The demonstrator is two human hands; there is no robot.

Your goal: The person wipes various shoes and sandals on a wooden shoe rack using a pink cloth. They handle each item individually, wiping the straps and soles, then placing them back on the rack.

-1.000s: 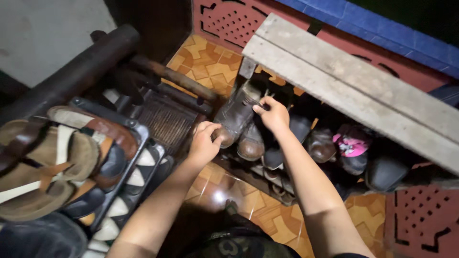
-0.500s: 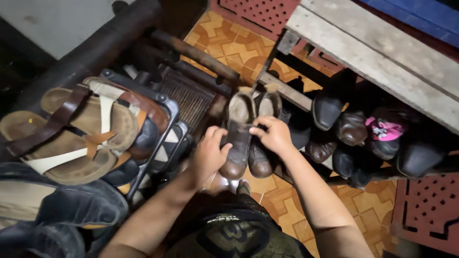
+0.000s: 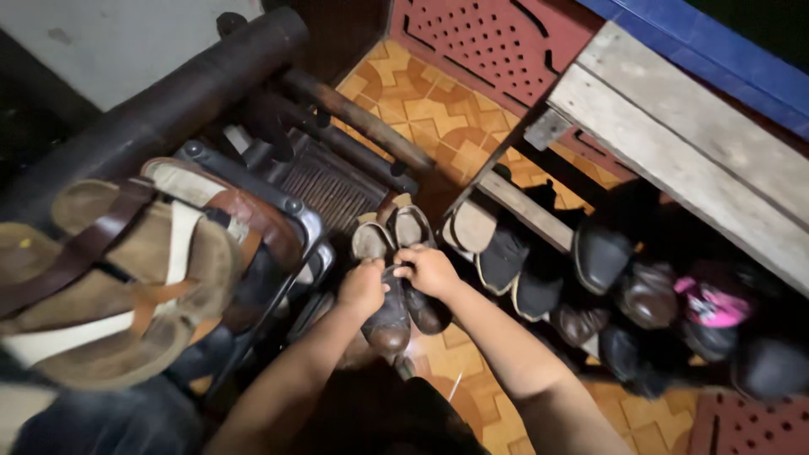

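Two brown boots (image 3: 396, 278) sit side by side at picture centre, above the patterned tile floor (image 3: 430, 109). Left hand (image 3: 362, 286) grasps the left boot's upper; right hand (image 3: 430, 271) clenches the other. Sandals (image 3: 118, 270) lie at nine o'clock, the wooden shoe rack (image 3: 674, 168) at two o'clock.

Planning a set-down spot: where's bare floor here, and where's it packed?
Bare tile between the dark pipes, red perforated panel and wooden bench. Smaller patch at bottom right. Crowded: under-bench shoe rows, the sandal rack, and around both hands on the brown boots.
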